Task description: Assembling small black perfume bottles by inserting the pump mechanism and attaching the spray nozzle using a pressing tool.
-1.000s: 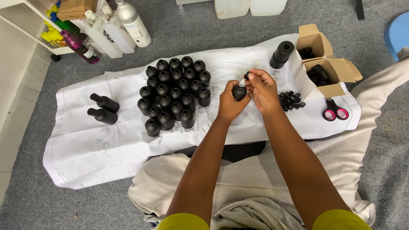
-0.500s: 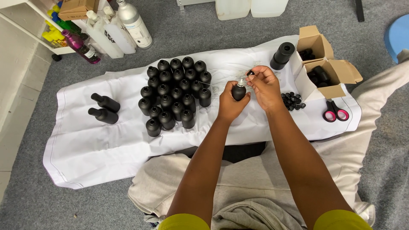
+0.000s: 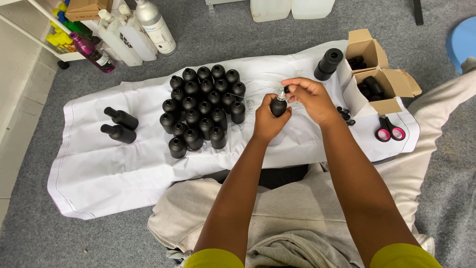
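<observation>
Gripping a small matte black bottle (image 3: 277,106) around its rounded body, the left hand (image 3: 267,121) holds it upright above the white cloth (image 3: 124,168) spread on the grey carpet floor (image 3: 248,44). The right hand (image 3: 310,99) pinches a small pale fitting (image 3: 282,94) at the bottle's neck between fingertips; whether that piece is seated or merely resting there is too small to tell.

The risks look modest but real. A fitting that tiny could slip from the fingertips and vanish into the cloth's creases. Pressed on at a tilt, it might jam or sit crooked. The smooth bottle could also twist in the left palm, and a dropped bottle might roll into the cluster of upright black bottles (image 3: 203,106) just to the left and topple several, since they stand packed close together.

The bottles are smooth, dull-finished and round-shouldered with narrow necks; two more bottles (image 3: 119,125) lie on their sides further left. A heap of small black caps (image 3: 344,115) sits near the right wrist, beside open brown cardboard boxes (image 3: 377,74) with stiff flaps. Pink-handled scissors (image 3: 389,131) lie on the cloth's right edge.
</observation>
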